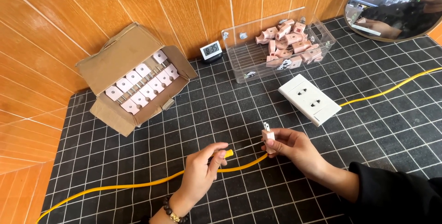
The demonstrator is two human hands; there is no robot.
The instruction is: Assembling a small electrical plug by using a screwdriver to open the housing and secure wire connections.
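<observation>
Pink two-pronged plastic plug [268, 137] pinched in right hand [294, 148]; left hand [202, 171] fingers closed on yellow cable end [227, 153] at lower centre, not yet joined.

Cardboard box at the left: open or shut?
Open. The cardboard box has its flaps folded back, showing rows of pink plugs packed inside.
</observation>
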